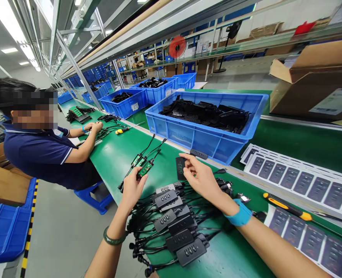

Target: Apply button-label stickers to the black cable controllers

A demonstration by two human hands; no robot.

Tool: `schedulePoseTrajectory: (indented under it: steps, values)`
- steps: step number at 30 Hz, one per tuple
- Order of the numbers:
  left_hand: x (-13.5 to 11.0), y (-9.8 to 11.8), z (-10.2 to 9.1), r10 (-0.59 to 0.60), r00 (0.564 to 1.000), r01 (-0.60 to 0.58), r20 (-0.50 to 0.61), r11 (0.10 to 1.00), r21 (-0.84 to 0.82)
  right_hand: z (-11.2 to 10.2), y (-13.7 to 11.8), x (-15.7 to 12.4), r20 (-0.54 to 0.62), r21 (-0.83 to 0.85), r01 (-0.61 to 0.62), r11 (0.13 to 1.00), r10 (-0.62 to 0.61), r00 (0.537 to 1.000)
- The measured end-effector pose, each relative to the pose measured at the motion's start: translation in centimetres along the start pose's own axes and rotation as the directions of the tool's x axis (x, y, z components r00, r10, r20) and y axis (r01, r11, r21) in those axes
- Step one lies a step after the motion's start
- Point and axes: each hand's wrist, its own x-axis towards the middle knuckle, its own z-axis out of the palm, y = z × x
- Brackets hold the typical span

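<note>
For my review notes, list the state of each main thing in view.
Left hand: closed on the end of a circuit board
Circuit board: uncased, cable attached
Right hand: gripping a black cover
Black cover: held apart from the board
Near blue bin: open-topped, holding black pieces
Cased units: piled together
Cardboard box: flap open
Near screwdriver: lying down
</note>
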Motion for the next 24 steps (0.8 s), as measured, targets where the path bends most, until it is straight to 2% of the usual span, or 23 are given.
schedulePoseTrajectory:
  steps: [3, 5, 7, 10, 13, 16, 18, 21, 24]
  values:
    - [-1.0, 1.7, -0.5, -0.015, 0.998, 0.031, 0.066, 0.968, -0.251, 0.3, -2.5, -0.7, -0.018, 0.313, -0.097, 0.945, 0.109, 0.994]
    - [-1.6, 2.8, -0.8, -0.027, 0.990, 0.091, 0.137, 0.868, -0.489, 0.7, -3.8, -1.0, 0.006, 0.451, -0.144, 0.881, 0.158, 0.987]
    - [-2.1, 3.9, -1.2, -0.024, 0.974, 0.170, 0.224, 0.727, -0.665, 1.2, -4.6, -1.2, 0.059, 0.550, -0.190, 0.814, 0.189, 0.980]
    - [-2.9, 5.2, -1.6, 0.015, 0.946, 0.250, 0.325, 0.605, -0.756, 1.7, -5.2, -1.4, 0.116, 0.628, -0.235, 0.742, 0.210, 0.971]
    - [-3.6, 6.0, -1.8, 0.037, 0.932, 0.282, 0.359, 0.547, -0.788, 2.1, -5.5, -1.6, 0.133, 0.644, -0.263, 0.718, 0.233, 0.963]
    - [-4.1, 6.3, -1.6, 0.039, 0.935, 0.279, 0.352, 0.533, -0.799, 2.5, -5.6, -1.7, 0.145, 0.644, -0.281, 0.711, 0.248, 0.958]
    - [-4.3, 6.4, -1.5, 0.031, 0.942, 0.261, 0.334, 0.558, -0.788, 2.7, -5.5, -1.7, 0.148, 0.654, -0.294, 0.697, 0.263, 0.953]
    - [-4.6, 6.2, -1.3, -0.008, 0.962, 0.217, 0.274, 0.631, -0.745, 2.8, -5.3, -1.4, 0.158, 0.705, -0.307, 0.639, 0.280, 0.947]
    - [-4.9, 5.9, -1.3, 0.014, 0.977, 0.134, 0.214, 0.737, -0.662, 2.4, -5.0, -1.2, 0.242, 0.706, -0.318, 0.633, 0.207, 0.948]
